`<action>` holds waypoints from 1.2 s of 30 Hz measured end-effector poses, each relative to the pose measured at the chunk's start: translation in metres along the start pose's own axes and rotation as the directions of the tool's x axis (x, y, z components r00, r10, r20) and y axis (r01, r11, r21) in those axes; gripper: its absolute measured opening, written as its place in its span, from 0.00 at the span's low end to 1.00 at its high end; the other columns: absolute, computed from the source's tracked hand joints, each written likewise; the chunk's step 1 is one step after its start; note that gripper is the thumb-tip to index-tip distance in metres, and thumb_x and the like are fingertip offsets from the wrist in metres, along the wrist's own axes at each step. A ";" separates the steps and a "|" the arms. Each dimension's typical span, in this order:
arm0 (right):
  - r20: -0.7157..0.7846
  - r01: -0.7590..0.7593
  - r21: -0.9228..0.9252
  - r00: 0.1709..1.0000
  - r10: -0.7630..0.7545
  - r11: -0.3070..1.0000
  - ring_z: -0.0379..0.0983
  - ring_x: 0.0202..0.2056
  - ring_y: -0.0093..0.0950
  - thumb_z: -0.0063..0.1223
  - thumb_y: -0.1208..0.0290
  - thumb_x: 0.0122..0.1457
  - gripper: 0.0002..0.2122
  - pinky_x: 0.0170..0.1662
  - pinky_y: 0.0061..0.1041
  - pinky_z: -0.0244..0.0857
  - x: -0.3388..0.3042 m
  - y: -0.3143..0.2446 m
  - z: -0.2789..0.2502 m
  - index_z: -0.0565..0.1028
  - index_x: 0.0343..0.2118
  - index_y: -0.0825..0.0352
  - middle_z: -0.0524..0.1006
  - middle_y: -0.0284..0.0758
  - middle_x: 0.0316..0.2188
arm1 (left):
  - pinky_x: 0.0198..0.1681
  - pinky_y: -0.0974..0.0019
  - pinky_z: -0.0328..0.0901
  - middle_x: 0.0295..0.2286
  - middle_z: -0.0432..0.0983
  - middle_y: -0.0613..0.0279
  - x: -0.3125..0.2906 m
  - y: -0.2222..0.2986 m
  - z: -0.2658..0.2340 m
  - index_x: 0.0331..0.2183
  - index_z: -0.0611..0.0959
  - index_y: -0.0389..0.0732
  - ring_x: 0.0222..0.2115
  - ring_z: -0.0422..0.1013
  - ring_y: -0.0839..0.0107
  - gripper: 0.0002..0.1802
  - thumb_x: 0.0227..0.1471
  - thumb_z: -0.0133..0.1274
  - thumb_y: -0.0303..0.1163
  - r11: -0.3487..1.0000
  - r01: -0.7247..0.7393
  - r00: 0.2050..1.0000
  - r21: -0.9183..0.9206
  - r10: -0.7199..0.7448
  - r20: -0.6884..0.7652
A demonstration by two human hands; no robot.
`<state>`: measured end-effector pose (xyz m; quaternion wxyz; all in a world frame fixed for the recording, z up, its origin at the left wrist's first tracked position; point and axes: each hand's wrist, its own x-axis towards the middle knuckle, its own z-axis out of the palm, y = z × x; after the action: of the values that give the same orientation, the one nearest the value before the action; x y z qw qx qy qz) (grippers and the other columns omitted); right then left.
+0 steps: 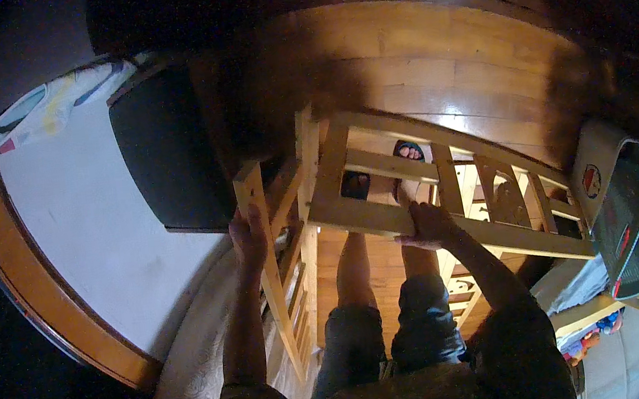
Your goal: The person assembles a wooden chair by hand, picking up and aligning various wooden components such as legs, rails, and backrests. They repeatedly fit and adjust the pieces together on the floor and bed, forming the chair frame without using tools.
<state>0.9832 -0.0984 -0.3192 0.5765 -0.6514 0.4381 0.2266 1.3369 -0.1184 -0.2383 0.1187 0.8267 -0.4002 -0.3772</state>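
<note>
Clamping fingers of the left hand (248, 237) on a slatted wooden frame (272, 284) running bodyward from them, and of the right hand (431, 228) on a cut-out wooden panel (449, 185) extending rightward, probably to steady both.

A round red label (592, 180) on the pale container (601, 142) is illegible.
</note>
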 end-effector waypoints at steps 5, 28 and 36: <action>0.043 -0.023 0.064 0.999 0.021 0.998 0.69 0.37 0.43 0.54 0.41 0.42 0.36 0.41 0.39 0.64 -0.006 -0.005 -0.023 0.64 0.42 0.73 0.71 0.48 0.35 | 0.25 0.66 0.59 0.19 0.69 0.61 0.002 -0.004 0.008 0.29 0.74 0.33 0.22 0.62 0.73 0.23 0.54 0.42 0.47 0.998 0.056 0.997 0.036 -0.058 0.051; 0.109 -0.020 0.131 0.994 0.006 0.991 0.70 0.39 0.43 0.55 0.44 0.42 0.35 0.43 0.37 0.64 -0.017 -0.011 -0.042 0.64 0.43 0.74 0.72 0.47 0.35 | 0.29 0.68 0.60 0.24 0.73 0.65 -0.035 0.004 0.010 0.32 0.75 0.32 0.27 0.64 0.78 0.22 0.53 0.45 0.45 0.979 -0.029 1.000 -0.203 0.026 -0.015; 0.101 0.010 0.161 0.995 -0.026 0.987 0.70 0.38 0.43 0.55 0.44 0.42 0.33 0.42 0.37 0.63 -0.018 -0.006 -0.039 0.65 0.40 0.73 0.72 0.46 0.33 | 0.26 0.67 0.60 0.22 0.71 0.66 -0.051 0.009 0.003 0.28 0.75 0.33 0.25 0.63 0.77 0.22 0.52 0.45 0.47 0.990 0.041 0.998 -0.136 -0.036 0.044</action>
<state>0.9708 -0.1299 -0.2927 0.6509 -0.5943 0.4187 0.2186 1.3096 -0.0857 -0.2096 0.1593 0.8162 -0.3599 -0.4230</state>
